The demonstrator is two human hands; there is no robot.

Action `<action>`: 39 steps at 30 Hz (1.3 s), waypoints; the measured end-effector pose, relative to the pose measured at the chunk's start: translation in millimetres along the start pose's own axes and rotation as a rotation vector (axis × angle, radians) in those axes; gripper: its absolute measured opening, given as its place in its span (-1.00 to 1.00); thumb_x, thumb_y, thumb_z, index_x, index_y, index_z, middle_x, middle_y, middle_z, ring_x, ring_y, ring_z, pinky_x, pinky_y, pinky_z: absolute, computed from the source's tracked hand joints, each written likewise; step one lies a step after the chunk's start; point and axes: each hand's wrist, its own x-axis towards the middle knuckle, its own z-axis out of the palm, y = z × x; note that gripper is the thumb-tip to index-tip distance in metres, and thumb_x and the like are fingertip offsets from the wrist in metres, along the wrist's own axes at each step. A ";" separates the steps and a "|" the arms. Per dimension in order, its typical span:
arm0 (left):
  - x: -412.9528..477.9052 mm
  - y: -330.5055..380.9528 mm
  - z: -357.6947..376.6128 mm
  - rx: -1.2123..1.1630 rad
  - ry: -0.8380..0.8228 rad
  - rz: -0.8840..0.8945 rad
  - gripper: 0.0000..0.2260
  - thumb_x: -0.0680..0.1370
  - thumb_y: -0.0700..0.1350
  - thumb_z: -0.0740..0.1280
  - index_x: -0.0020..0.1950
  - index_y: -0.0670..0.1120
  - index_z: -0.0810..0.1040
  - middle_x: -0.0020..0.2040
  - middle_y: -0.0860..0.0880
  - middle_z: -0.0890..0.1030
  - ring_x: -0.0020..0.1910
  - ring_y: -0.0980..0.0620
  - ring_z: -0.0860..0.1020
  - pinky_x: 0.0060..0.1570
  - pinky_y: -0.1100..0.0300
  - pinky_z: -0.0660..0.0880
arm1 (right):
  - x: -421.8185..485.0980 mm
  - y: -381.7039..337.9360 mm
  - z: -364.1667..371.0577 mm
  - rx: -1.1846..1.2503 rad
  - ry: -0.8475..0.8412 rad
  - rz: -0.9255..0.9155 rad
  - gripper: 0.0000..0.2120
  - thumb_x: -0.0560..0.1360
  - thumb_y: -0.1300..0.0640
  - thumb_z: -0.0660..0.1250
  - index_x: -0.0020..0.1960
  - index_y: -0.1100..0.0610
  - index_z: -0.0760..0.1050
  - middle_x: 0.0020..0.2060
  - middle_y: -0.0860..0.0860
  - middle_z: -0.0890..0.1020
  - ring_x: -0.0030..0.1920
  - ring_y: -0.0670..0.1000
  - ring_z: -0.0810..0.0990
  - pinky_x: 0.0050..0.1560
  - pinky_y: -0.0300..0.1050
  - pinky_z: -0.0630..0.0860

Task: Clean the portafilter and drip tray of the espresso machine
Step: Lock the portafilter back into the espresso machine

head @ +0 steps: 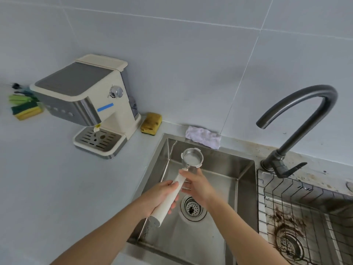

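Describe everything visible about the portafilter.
The portafilter has a round, shiny metal head with small lugs at its rim and a long cream-white handle with a grey end cap. Its basket faces up and looks empty. It is held tilted over the steel sink, head away from the person, handle end lower and nearer. The left hand grips the handle at mid-length; the right hand holds the neck just below the head. Nothing else touches it, and no water runs on it.

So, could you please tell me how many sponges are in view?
2. One sponge lies right of the espresso machine; the other sponge sits at the far left, partly behind it. More may be hidden there.
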 end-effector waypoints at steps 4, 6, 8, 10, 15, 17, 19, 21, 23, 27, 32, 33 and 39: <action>-20.7 -5.9 -9.8 0.025 0.023 0.013 -0.85 0.58 -0.04 0.21 0.01 -0.10 0.47 -0.40 0.01 0.51 -0.50 0.08 0.45 -0.49 0.24 0.41 | -9.0 3.2 24.6 0.122 -0.010 -0.079 -0.67 0.45 0.36 0.29 0.15 0.15 0.31 -0.12 0.16 0.54 -0.18 0.13 0.58 -0.09 -0.01 0.53; -29.2 -5.9 -19.6 0.074 0.015 0.030 -0.87 0.56 -0.05 0.24 -0.02 -0.11 0.46 -0.40 0.02 0.50 -0.49 0.08 0.44 -0.49 0.24 0.41 | -12.5 5.0 38.5 0.134 0.023 -0.098 -0.67 0.45 0.40 0.26 0.16 0.18 0.31 -0.12 0.16 0.53 -0.14 0.15 0.55 -0.06 0.02 0.51; -37.3 -4.3 -32.8 0.157 -0.018 0.042 -0.88 0.53 -0.07 0.28 -0.03 -0.10 0.46 -0.37 0.01 0.50 -0.47 0.08 0.44 -0.48 0.24 0.42 | -14.0 7.9 52.9 0.137 0.054 -0.108 -0.66 0.45 0.42 0.26 0.17 0.19 0.32 -0.13 0.15 0.53 -0.14 0.15 0.54 -0.08 0.02 0.50; -44.5 -2.3 -50.0 0.214 -0.061 0.031 -0.90 0.50 -0.11 0.32 -0.03 -0.10 0.47 -0.34 -0.01 0.51 -0.45 0.08 0.46 -0.45 0.23 0.44 | -14.2 11.2 68.9 0.140 0.083 -0.122 -0.72 0.45 0.43 0.25 0.10 0.21 0.36 -0.15 0.15 0.55 -0.17 0.14 0.55 -0.09 0.04 0.51; -61.8 -0.1 -107.9 0.384 -0.104 -0.012 -0.85 0.47 -0.17 0.36 0.00 -0.09 0.47 -0.34 0.01 0.56 -0.43 0.10 0.53 -0.39 0.24 0.50 | -4.6 27.1 122.2 0.189 0.147 -0.150 -0.83 0.46 0.44 0.23 -0.02 0.23 0.42 -0.21 0.12 0.58 -0.24 0.09 0.60 -0.23 -0.03 0.58; -68.7 -3.1 -138.8 0.492 -0.079 -0.006 -0.80 0.46 -0.15 0.37 0.04 -0.09 0.45 -0.28 -0.01 0.57 -0.39 0.10 0.54 -0.35 0.25 0.52 | 6.2 36.3 150.1 0.222 0.164 -0.153 -0.81 0.46 0.45 0.23 0.03 0.27 0.41 -0.16 0.14 0.58 -0.18 0.12 0.61 -0.23 -0.06 0.59; -76.8 -8.0 -173.3 0.560 -0.048 0.006 -0.78 0.46 -0.13 0.37 0.05 -0.09 0.41 -0.24 -0.03 0.55 -0.37 0.09 0.54 -0.33 0.26 0.51 | 18.2 45.3 182.3 0.227 0.163 -0.161 -0.81 0.46 0.46 0.23 0.04 0.30 0.42 -0.14 0.15 0.57 -0.15 0.13 0.62 -0.23 -0.09 0.62; -88.3 -11.1 -208.7 0.600 -0.036 0.009 -0.81 0.47 -0.10 0.34 0.00 -0.05 0.38 -0.24 -0.02 0.54 -0.37 0.07 0.55 -0.33 0.24 0.49 | 30.1 53.3 217.5 0.228 0.179 -0.162 -0.81 0.45 0.46 0.23 0.04 0.30 0.41 -0.13 0.15 0.56 -0.16 0.13 0.62 -0.22 -0.10 0.63; -100.8 -10.6 -243.7 0.679 -0.015 0.012 -0.83 0.47 -0.05 0.31 -0.03 -0.03 0.35 -0.23 -0.01 0.54 -0.39 0.07 0.55 -0.30 0.23 0.48 | 41.7 60.2 253.2 0.247 0.199 -0.175 -0.77 0.45 0.46 0.24 0.07 0.28 0.39 -0.14 0.15 0.56 -0.16 0.13 0.61 -0.21 -0.08 0.61; -121.1 -2.7 -299.7 0.802 0.060 0.031 -0.84 0.48 -0.06 0.27 -0.01 -0.05 0.35 -0.20 0.01 0.50 -0.38 0.08 0.55 -0.29 0.21 0.43 | 59.4 64.5 315.4 0.243 0.189 -0.195 -0.83 0.44 0.47 0.24 -0.08 0.24 0.42 -0.20 0.14 0.55 -0.20 0.12 0.60 -0.24 -0.10 0.62; -127.5 5.3 -343.8 0.912 0.187 0.041 -0.91 0.45 -0.12 0.23 -0.15 -0.02 0.31 -0.25 0.03 0.43 -0.36 0.09 0.47 -0.36 0.24 0.34 | 82.2 61.0 363.4 0.280 0.173 -0.203 -0.82 0.45 0.48 0.24 -0.02 0.27 0.41 -0.22 0.14 0.53 -0.17 0.15 0.56 -0.21 -0.06 0.64; -126.5 6.9 -349.9 0.924 0.213 0.053 -0.90 0.45 -0.13 0.24 -0.15 -0.02 0.31 -0.25 0.04 0.43 -0.35 0.09 0.46 -0.36 0.25 0.34 | 87.6 59.5 368.3 0.289 0.173 -0.199 -0.82 0.45 0.48 0.24 -0.01 0.27 0.41 -0.23 0.14 0.53 -0.18 0.13 0.55 -0.22 -0.07 0.64; -117.7 12.1 -376.0 1.072 0.371 0.123 -0.83 0.41 -0.15 0.30 -0.15 -0.04 0.30 -0.24 0.00 0.43 -0.32 -0.01 0.42 -0.35 0.20 0.30 | 117.4 46.8 382.7 0.285 0.143 -0.134 -0.76 0.46 0.46 0.25 0.11 0.33 0.41 -0.13 0.18 0.50 -0.17 0.10 0.54 -0.21 -0.09 0.58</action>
